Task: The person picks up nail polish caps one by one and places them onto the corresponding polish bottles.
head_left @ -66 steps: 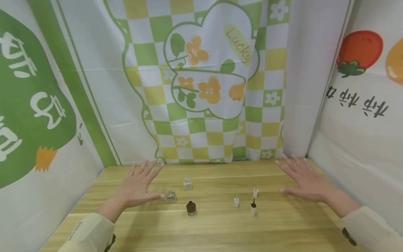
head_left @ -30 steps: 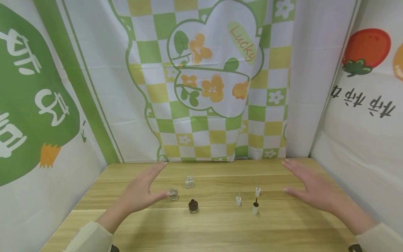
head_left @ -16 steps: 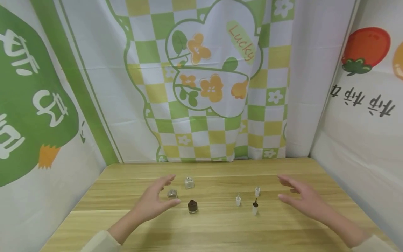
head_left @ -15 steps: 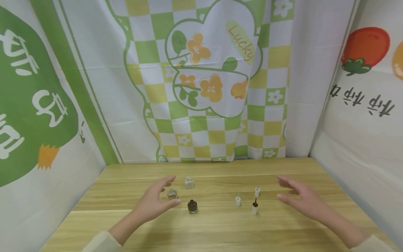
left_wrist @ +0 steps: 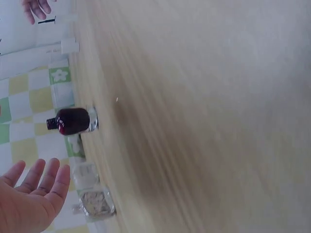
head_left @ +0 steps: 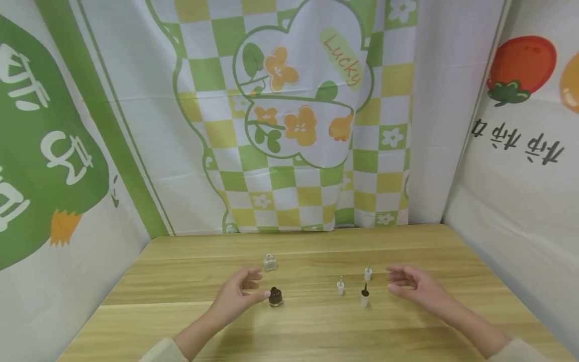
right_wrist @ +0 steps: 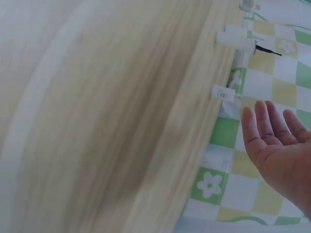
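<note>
1. Printed green-and-yellow checked cloth is hanging behind a wooden table, with more printed cloth closing in both sides.
2. Left hand is hovering just above the table with fingers loosely spread and nothing in its grasp. In the left wrist view the palm is facing the bottles.
3. Glittery clear bottle is sitting right behind that hand's fingers; in the head view it is hidden by them.
4. Dark bottle is standing upright just to the right of the left thumb tip, not touching it. It is the nearest thing to the left hand, and its neck is pointing straight up.
5. Empty clear bottle is standing farther back, near but apart from the left fingertips.
6. Small white cap is standing upright between the two hands, well apart from the dark bottle.
7. Brush cap is standing on its white end with the dark brush pointing up, just left of the right hand and nearer to it than to the left.
8. Rear white cap is standing just behind it.
9. Right hand is hovering relaxed, fingers pointing left toward the caps, holding nothing.
</note>
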A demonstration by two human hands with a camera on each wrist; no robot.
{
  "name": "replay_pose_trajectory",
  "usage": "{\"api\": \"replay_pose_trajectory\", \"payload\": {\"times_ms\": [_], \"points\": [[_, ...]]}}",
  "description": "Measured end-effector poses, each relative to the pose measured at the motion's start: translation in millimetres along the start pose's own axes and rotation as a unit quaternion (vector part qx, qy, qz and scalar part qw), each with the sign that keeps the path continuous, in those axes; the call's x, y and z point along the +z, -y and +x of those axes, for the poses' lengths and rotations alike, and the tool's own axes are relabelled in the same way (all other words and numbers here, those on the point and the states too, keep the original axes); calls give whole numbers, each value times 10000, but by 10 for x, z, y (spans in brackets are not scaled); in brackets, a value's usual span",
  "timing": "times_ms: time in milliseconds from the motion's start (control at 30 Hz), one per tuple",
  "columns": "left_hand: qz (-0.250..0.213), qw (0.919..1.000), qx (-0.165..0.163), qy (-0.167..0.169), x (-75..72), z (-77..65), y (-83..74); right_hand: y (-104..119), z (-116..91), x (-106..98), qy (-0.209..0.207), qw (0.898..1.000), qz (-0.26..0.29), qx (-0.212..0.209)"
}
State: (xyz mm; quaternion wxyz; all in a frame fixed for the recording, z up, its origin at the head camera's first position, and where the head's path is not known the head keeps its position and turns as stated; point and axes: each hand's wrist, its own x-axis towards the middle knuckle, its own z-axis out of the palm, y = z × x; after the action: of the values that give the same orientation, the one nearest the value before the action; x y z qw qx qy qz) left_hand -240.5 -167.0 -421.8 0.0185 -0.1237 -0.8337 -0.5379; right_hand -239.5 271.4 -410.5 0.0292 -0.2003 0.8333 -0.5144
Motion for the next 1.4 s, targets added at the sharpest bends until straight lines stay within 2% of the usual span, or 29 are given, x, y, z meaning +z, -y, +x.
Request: {"api": "replay_pose_trajectory", "payload": {"times_ms": [167,333,467,800,1033,1233,1400], "points": [[-94,9995,-292,105,74,4,47,-60,39,55,250,9986,343,324],[-186,9986,-391,297,134,-15,82,-76,66,107,515,9953,657,500],[-140,9987,-415,275,176,-18,81,-79,94,157,591,9929,767,697],[-41,9979,-636,99,277,9,99,-95,145,324,337,9901,755,1132],[-148,9971,-728,159,333,35,136,-124,209,420,248,9895,635,1274],[-134,9976,-653,187,367,70,158,-127,255,486,117,9872,454,1527],[-98,9976,-659,170,369,91,156,-133,274,520,73,9878,420,1497]]}}
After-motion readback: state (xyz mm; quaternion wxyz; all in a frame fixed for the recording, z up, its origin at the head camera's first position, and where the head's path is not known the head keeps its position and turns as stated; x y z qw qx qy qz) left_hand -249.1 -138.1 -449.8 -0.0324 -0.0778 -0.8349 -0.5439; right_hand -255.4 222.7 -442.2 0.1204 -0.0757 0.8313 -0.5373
